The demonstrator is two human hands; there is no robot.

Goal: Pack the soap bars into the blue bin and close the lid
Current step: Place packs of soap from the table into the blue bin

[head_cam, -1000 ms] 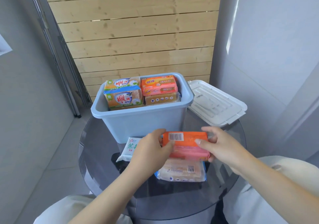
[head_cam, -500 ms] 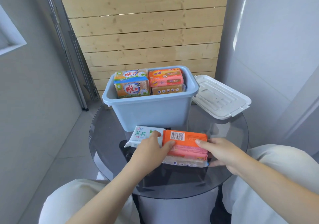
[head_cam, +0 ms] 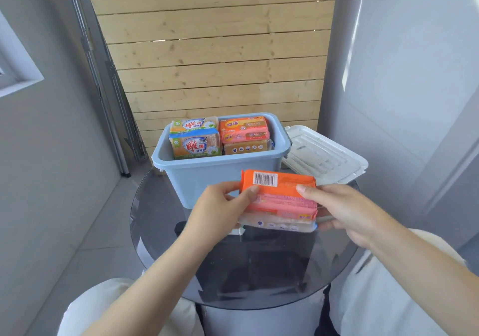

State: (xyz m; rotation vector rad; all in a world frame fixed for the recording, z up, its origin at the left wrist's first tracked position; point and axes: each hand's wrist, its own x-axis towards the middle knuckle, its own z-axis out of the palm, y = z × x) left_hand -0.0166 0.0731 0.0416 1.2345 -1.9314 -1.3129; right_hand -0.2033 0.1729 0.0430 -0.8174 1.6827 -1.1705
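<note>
Packing mostly done: light-blue plastic bin [head_cam: 220, 177] beyond grip holds four wrapped bars. Left hand [head_cam: 220, 211], right hand [head_cam: 344, 211] clasp orange-wrapped soap stack [head_cam: 281, 201]. White ribbed lid [head_cam: 324, 154] still off.

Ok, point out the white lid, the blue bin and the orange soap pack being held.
white lid [head_cam: 324, 154], head view, ribbed top face.
blue bin [head_cam: 207, 177], head view, front wall.
orange soap pack [head_cam: 287, 180], head view, top face beside barcode.
</note>
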